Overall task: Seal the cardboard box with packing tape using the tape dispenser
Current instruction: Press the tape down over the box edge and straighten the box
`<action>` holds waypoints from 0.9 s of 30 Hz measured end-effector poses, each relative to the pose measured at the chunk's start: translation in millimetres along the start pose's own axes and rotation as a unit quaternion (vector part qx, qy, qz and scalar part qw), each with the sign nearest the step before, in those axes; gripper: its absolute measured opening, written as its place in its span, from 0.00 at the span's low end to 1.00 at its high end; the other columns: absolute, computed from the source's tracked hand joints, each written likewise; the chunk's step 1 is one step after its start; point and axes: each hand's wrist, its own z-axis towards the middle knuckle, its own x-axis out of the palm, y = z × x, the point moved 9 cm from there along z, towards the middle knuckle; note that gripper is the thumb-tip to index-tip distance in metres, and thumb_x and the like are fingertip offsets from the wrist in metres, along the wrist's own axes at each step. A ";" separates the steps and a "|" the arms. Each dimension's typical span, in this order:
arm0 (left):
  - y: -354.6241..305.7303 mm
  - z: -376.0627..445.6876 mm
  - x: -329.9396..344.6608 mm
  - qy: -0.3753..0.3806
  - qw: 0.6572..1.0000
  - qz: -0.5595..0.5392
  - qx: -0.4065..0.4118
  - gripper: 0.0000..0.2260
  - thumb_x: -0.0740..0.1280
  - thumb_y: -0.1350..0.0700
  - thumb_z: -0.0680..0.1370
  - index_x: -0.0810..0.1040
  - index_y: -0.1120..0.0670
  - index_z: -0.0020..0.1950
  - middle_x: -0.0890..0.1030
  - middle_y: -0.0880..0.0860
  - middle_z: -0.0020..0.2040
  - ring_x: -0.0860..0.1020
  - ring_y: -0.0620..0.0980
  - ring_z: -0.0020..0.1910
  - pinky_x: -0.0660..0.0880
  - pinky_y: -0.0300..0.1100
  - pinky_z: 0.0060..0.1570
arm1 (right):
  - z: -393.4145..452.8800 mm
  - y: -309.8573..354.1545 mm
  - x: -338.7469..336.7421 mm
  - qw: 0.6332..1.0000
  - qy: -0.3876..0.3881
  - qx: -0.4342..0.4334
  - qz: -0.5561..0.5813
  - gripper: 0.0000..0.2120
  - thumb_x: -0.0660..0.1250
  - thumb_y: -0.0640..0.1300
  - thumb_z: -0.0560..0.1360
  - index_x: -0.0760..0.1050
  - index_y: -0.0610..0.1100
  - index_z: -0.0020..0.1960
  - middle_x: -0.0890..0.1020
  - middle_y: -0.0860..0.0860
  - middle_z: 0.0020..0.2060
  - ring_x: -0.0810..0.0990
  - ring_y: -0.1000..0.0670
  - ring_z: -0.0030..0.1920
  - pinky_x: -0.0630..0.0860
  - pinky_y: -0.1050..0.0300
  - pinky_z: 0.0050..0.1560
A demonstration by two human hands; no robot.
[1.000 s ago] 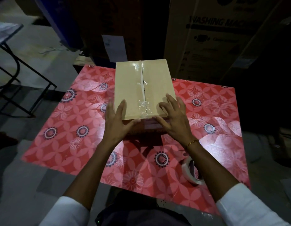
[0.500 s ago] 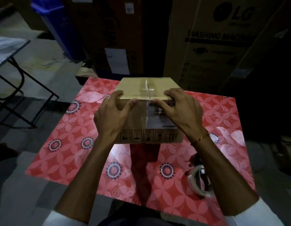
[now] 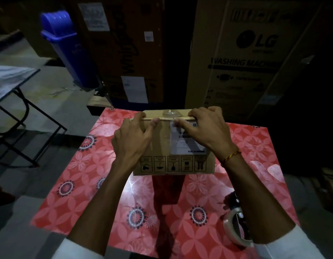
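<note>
A brown cardboard box (image 3: 162, 146) stands on the red flowered table (image 3: 83, 180), its near side with a white label and handling symbols facing me. Clear tape runs over its top seam and down the near side. My left hand (image 3: 132, 141) grips the box's near top edge on the left, fingers hooked over the top and thumb on the side. My right hand (image 3: 205, 128) grips the same edge on the right, thumb pressing the tape by the label. The tape dispenser (image 3: 236, 227) with a clear roll lies at the table's near right, partly hidden by my right forearm.
Large cardboard appliance cartons (image 3: 242, 58) stand right behind the table. A blue bin (image 3: 68, 47) leans at the back left. A folding table (image 3: 12, 86) with black legs stands on the left floor.
The box has tipped up toward me, so its top shrinks from view and its near side faces me. Both hands moved from its near end onto the top edge.
</note>
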 end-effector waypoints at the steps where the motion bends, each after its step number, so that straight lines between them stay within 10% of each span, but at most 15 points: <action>1: -0.8 2.8 -0.7 0.002 1.000 0.003 0.001 0.26 0.51 0.28 0.75 0.70 0.41 0.65 0.79 0.55 0.60 0.78 0.62 0.56 0.71 0.53 0.51 | 2.0 3.1 -1.2 1.000 -0.016 0.002 -0.001 0.32 0.56 0.74 0.74 0.78 0.49 0.58 0.81 0.51 0.58 0.67 0.42 0.68 0.72 0.50 0.47; 9: -12.5 17.8 -2.4 0.007 1.000 0.013 0.018 0.22 0.51 0.31 0.78 0.71 0.44 0.61 0.77 0.59 0.55 0.78 0.62 0.53 0.67 0.49 0.43 | 9.0 3.1 -0.4 0.995 0.054 -0.080 0.013 0.34 0.70 0.66 0.71 0.68 0.54 0.73 0.73 0.54 0.69 0.60 0.45 0.72 0.72 0.39 0.64; 18: -17.0 26.9 -4.7 0.018 0.999 0.022 0.025 0.22 0.50 0.32 0.79 0.70 0.47 0.59 0.76 0.60 0.54 0.77 0.62 0.52 0.65 0.49 0.42 | 17.6 21.8 3.7 0.991 -0.086 -0.068 -0.082 0.30 0.53 0.72 0.77 0.74 0.53 0.66 0.78 0.52 0.62 0.69 0.45 0.66 0.64 0.42 0.61; 27: -15.3 29.6 -2.8 0.022 0.999 0.023 0.027 0.23 0.49 0.31 0.79 0.69 0.46 0.60 0.76 0.59 0.54 0.77 0.62 0.53 0.64 0.49 0.43 | 28.5 31.4 5.7 0.987 0.017 -0.097 -0.126 0.41 0.60 0.79 0.65 0.68 0.54 0.68 0.74 0.52 0.67 0.70 0.44 0.69 0.54 0.33 0.75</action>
